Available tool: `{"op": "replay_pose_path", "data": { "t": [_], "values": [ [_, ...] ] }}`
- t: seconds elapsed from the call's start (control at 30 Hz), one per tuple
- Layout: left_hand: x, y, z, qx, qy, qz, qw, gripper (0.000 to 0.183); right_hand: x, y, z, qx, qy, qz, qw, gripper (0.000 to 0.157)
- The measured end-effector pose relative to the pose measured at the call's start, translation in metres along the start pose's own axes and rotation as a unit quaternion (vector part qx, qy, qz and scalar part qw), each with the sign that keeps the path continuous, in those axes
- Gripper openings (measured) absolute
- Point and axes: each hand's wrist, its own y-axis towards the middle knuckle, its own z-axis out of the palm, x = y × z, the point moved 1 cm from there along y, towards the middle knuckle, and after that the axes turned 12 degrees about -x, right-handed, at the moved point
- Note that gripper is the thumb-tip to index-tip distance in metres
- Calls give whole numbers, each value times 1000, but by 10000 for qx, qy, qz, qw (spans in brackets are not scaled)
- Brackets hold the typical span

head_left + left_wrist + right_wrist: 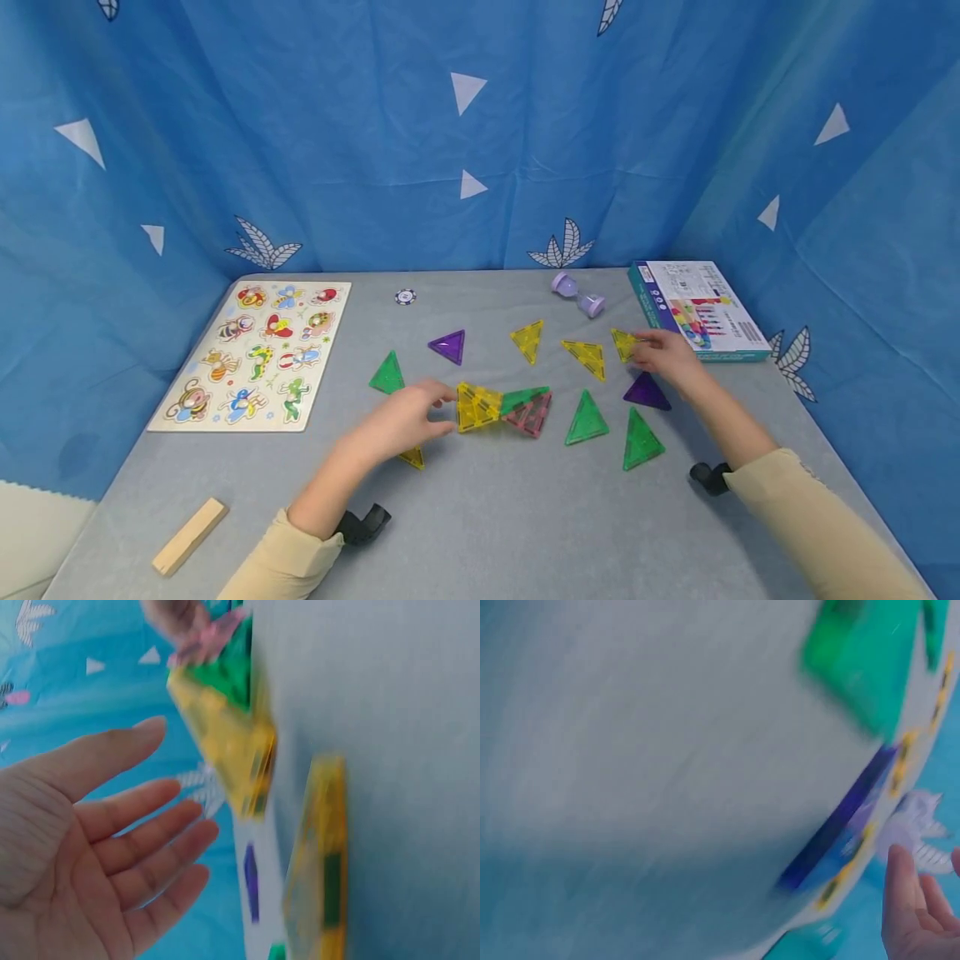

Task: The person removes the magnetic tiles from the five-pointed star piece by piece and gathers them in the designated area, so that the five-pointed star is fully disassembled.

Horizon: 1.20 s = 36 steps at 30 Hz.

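My left hand [408,419] is beside a standing cluster of joined translucent magnetic tiles. The cluster has yellow tiles [477,407], a green tile [519,400] and a pink tile [531,415]. In the left wrist view the left hand [112,840] has loosely spread fingers and an empty palm, apart from the yellow tiles [225,746]. Partly under that hand lies another yellow triangle tile [412,457]. My right hand [667,358] reaches over a yellow triangle tile [622,343] at the right, its fingers extended in the right wrist view; contact is unclear.
Loose green [587,418], purple [647,392] and yellow triangle tiles [528,341] lie around. An insect puzzle board [255,358] and wooden block [190,537] are left. A lilac hourglass-shaped toy [577,294], a box [705,308] and a round chip [405,297] sit farther back.
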Motion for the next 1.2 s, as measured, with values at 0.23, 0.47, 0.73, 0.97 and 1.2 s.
{"op": "replay_pose_path", "data": {
  "t": [0.23, 0.47, 0.73, 0.97, 1.2],
  "values": [
    [-17, 1, 24, -341, 374, -27, 9987, 57, 28, -21, 43, 235, -143, -1415, 9896, 43],
    [-21, 1, 35, -579, 621, -355, 9958, 64, 55, -49, 100, 1277, -622, -2848, 9480, 53],
    [-22, 3, 40, -660, 748, -433, 9941, 60, 62, -56, 145, 1920, -1591, -3727, 8938, 51],
    [-23, 8, 44, -934, 1087, -173, 9895, 35, 62, -53, 151, 1859, -1413, -3597, 9034, 40],
    [-25, 8, 44, -1100, 1285, 122, 9855, 26, 59, -51, 150, 1713, -1256, -3486, 9129, 36]
  ]
}}
